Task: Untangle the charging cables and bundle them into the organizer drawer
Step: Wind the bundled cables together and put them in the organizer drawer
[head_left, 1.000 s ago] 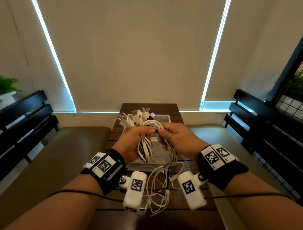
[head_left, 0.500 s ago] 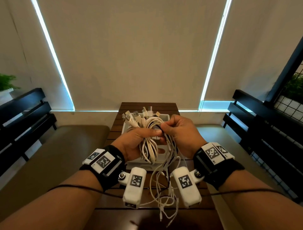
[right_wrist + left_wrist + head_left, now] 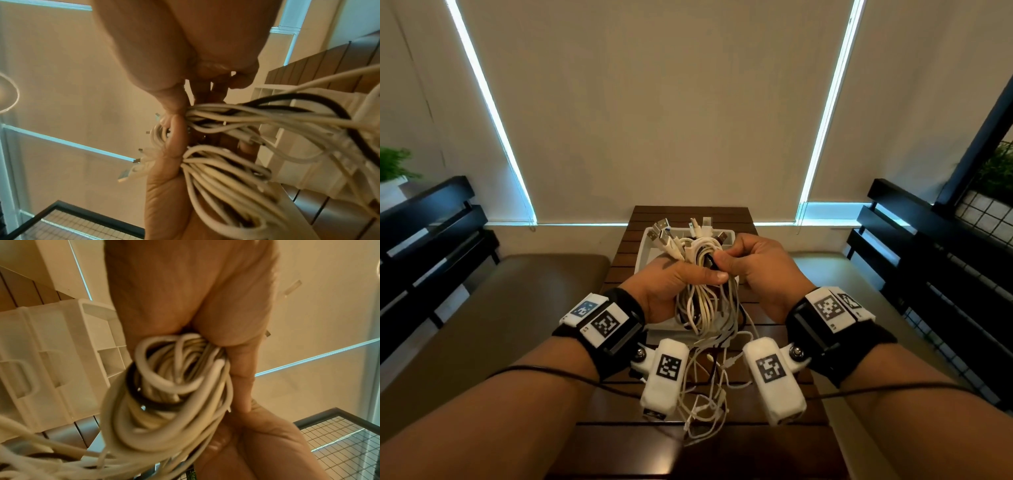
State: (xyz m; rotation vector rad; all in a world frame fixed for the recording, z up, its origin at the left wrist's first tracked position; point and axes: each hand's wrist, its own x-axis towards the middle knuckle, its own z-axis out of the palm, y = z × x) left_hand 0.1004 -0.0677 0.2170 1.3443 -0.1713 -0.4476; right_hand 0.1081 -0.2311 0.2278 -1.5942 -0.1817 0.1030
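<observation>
A tangled bundle of white charging cables [image 3: 700, 301] with one black strand hangs above the white organizer drawer [image 3: 650, 250] on the wooden table. My left hand [image 3: 674, 281] grips the bundle around its middle, thumb across the front. My right hand [image 3: 750, 263] pinches strands at the bundle's top right. USB plugs [image 3: 664, 234] fan out above my left fist. Loose cable ends [image 3: 705, 407] dangle down to the table. In the left wrist view the coils [image 3: 170, 391] spill from my fist beside the drawer [image 3: 51, 356]. The right wrist view shows my fingertips [image 3: 174, 104] pinching white strands [image 3: 236, 116].
The narrow slatted wooden table [image 3: 626, 253] runs away from me between two cushioned benches [image 3: 524, 301] with black slatted backs [image 3: 935, 246]. Blinds cover the window ahead. A wire-mesh panel [image 3: 989, 209] stands at the right, a potted plant [image 3: 393, 168] at the far left.
Both hands rose slightly with the bundle and came closer together. My right hand shifted from a lower grip to pinching strands at the top, and the dangling ends lifted.
</observation>
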